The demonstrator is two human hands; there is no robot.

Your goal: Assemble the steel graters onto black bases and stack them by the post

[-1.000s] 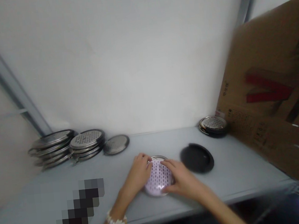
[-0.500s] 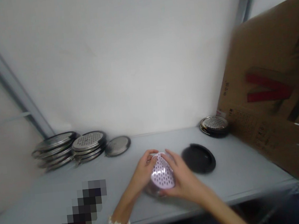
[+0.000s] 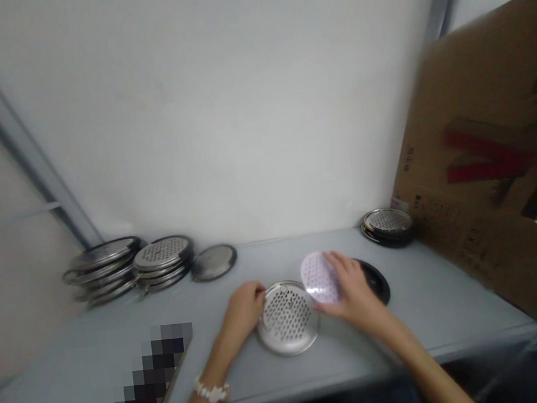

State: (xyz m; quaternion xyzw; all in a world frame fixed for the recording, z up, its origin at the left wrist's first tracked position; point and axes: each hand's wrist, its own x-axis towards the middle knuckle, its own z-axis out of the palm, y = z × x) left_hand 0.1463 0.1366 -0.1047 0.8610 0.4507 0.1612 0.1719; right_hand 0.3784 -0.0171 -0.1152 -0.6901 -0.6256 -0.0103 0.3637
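head view: lilac perforated disc (image 3: 319, 277) now lifted off the steel grater plate (image 3: 288, 319), no longer on top of it as earlier. right hand (image 3: 353, 291) pinches the disc at its edge between thumb and fingers, just over the black round lid (image 3: 375, 280). left hand (image 3: 243, 311) curled against the plate's left rim, touching it, grip unclear. plate lies flat near the front edge of the table (image 3: 403, 321).

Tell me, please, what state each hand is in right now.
Left hand: closed, curled against the rim of the perforated metal disc.
Right hand: holding the lilac perforated sheet.
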